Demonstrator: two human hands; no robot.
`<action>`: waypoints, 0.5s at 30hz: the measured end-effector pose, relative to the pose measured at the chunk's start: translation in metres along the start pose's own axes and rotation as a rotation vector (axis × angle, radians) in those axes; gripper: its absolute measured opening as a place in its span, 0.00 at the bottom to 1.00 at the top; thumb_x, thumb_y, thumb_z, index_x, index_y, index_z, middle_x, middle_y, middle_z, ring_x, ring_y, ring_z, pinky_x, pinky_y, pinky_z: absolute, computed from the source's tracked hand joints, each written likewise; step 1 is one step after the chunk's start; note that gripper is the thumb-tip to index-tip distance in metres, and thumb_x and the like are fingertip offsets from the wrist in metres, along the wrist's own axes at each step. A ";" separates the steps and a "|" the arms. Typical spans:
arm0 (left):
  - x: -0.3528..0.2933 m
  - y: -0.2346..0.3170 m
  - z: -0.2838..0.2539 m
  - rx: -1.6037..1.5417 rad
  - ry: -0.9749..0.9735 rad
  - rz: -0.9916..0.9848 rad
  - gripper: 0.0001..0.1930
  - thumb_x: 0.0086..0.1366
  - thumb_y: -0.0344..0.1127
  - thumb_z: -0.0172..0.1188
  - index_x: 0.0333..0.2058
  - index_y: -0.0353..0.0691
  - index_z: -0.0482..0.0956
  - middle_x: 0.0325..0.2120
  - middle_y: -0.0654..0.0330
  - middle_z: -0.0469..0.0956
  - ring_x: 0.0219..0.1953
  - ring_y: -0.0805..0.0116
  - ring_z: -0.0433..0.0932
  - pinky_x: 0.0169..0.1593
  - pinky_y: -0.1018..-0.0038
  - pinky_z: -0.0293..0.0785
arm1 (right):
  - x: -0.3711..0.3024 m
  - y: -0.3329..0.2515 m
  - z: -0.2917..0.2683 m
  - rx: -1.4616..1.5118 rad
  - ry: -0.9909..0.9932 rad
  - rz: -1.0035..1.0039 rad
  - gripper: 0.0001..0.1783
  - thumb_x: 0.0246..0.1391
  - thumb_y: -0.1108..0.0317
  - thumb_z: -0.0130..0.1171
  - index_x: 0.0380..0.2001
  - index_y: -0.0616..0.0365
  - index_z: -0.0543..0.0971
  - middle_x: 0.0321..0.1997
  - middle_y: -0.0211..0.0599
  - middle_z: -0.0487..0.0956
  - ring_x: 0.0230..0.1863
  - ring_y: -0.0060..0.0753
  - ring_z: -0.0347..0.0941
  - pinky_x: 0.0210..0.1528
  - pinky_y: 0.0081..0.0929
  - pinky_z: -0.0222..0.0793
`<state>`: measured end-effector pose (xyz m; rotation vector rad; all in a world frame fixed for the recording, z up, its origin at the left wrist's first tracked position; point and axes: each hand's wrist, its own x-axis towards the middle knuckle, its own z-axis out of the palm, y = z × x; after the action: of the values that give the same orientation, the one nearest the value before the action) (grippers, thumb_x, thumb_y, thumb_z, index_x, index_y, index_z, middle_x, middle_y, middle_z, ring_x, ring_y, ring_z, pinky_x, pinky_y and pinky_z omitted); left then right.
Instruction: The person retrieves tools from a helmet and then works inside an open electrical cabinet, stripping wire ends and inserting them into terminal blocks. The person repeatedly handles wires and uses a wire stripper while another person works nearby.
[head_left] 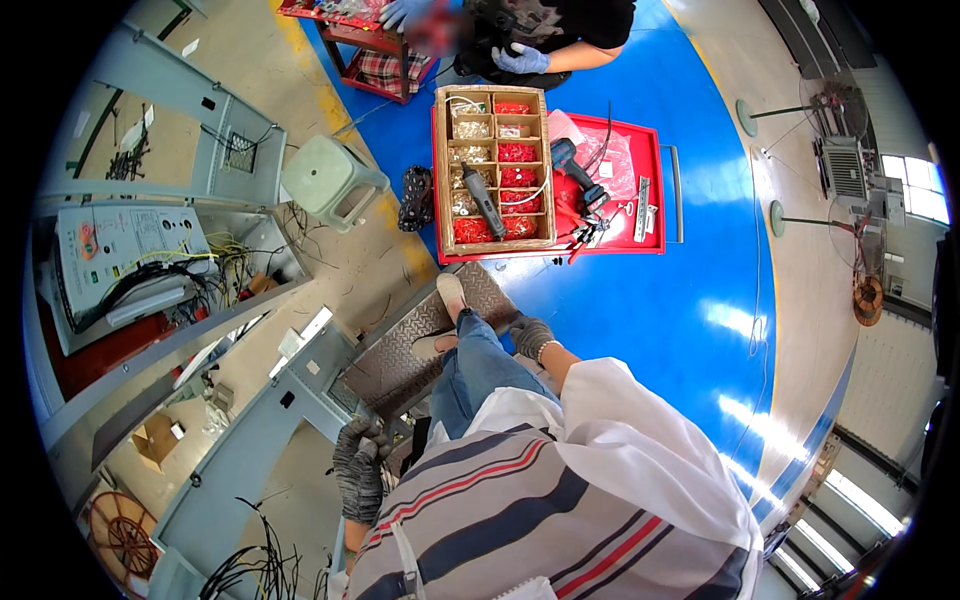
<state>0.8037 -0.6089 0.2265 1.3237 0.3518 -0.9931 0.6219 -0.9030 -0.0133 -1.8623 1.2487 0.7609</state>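
Note:
My left hand, in a grey knit glove, is beside my left hip, near the edge of a grey metal cabinet. Its fingers are curled in, and whatever they may hold is too small to make out. My right hand, also gloved in grey, is low beside my right leg. The back of it faces up and its fingertips are hidden, so I cannot tell what it holds. Under my feet is a patterned metal step.
Ahead stands a red cart carrying a divided wooden box of small parts, a grey power tool and a cordless drill. A green stool, an open wired panel and a co-worker's gloved hand are nearby.

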 end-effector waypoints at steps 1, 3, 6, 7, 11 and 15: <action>0.004 0.001 0.001 0.031 -0.002 -0.008 0.13 0.56 0.25 0.52 0.42 0.36 0.69 0.32 0.61 0.70 0.33 0.73 0.71 0.37 0.78 0.72 | 0.000 -0.005 -0.005 0.061 -0.002 0.001 0.13 0.46 0.61 0.52 0.35 0.50 0.80 0.37 0.42 0.78 0.40 0.45 0.74 0.44 0.33 0.68; 0.016 0.002 0.001 0.016 -0.019 -0.089 0.21 0.49 0.28 0.63 0.44 0.39 0.68 0.31 0.63 0.69 0.32 0.70 0.70 0.36 0.76 0.72 | -0.001 -0.018 -0.020 0.158 0.000 0.010 0.14 0.46 0.60 0.52 0.35 0.50 0.80 0.38 0.43 0.78 0.42 0.45 0.73 0.46 0.34 0.67; 0.028 0.008 0.022 0.018 -0.019 -0.088 0.20 0.50 0.30 0.63 0.43 0.39 0.69 0.28 0.64 0.69 0.32 0.71 0.70 0.35 0.76 0.72 | -0.002 -0.033 -0.043 0.221 -0.003 0.028 0.16 0.45 0.58 0.52 0.36 0.51 0.79 0.39 0.45 0.77 0.43 0.47 0.72 0.48 0.35 0.66; 0.032 0.010 0.028 0.056 -0.006 -0.084 0.19 0.51 0.31 0.62 0.42 0.39 0.69 0.27 0.64 0.69 0.31 0.71 0.70 0.33 0.76 0.71 | -0.001 -0.036 -0.050 0.218 -0.010 0.032 0.16 0.45 0.58 0.52 0.36 0.51 0.79 0.38 0.45 0.77 0.43 0.47 0.72 0.48 0.35 0.66; 0.050 0.018 0.061 0.172 0.040 -0.113 0.14 0.57 0.35 0.56 0.41 0.37 0.70 0.25 0.64 0.71 0.25 0.76 0.70 0.30 0.80 0.69 | 0.028 -0.009 -0.052 0.212 -0.014 0.003 0.16 0.45 0.58 0.52 0.36 0.51 0.79 0.38 0.46 0.77 0.43 0.47 0.72 0.48 0.36 0.66; 0.061 0.036 0.103 0.297 0.077 -0.196 0.11 0.61 0.37 0.53 0.38 0.38 0.73 0.19 0.67 0.70 0.18 0.80 0.67 0.22 0.84 0.64 | 0.036 0.001 -0.073 0.208 0.012 0.069 0.14 0.47 0.60 0.51 0.35 0.53 0.79 0.40 0.43 0.77 0.42 0.45 0.72 0.46 0.33 0.67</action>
<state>0.8346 -0.7298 0.2329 1.6221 0.4100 -1.1935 0.6381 -0.9822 -0.0027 -1.6662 1.3516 0.6310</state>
